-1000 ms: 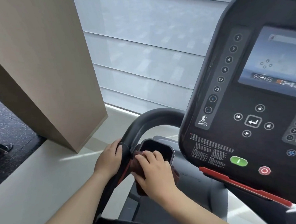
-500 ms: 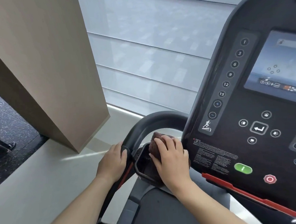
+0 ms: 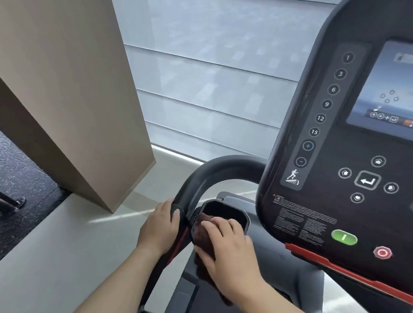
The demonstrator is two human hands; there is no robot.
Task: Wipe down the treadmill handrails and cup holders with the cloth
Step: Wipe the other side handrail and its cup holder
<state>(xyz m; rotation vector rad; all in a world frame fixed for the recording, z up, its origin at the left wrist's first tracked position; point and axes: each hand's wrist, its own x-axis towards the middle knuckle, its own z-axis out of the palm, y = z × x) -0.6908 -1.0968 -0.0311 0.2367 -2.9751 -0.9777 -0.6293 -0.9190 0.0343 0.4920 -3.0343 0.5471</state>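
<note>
The treadmill's black curved handrail (image 3: 215,166) arcs from the console down to the lower left. My left hand (image 3: 160,228) is wrapped around it just left of the cup holder. The black cup holder (image 3: 224,211) sits between the rail and the console. My right hand (image 3: 226,247) presses a dark reddish-brown cloth (image 3: 202,231) onto the near left rim of the cup holder. Most of the cloth is hidden under my fingers and palm.
The treadmill console (image 3: 346,172) with its screen, number keys, green start and red stop buttons fills the right side. A red safety bar (image 3: 348,271) runs below it. A tan wooden column (image 3: 59,92) stands at the left, a blinds-covered window behind.
My right hand has pulled the cloth back from the far rim of the cup holder toward its near left rim. My left hand has stayed on the handrail.
</note>
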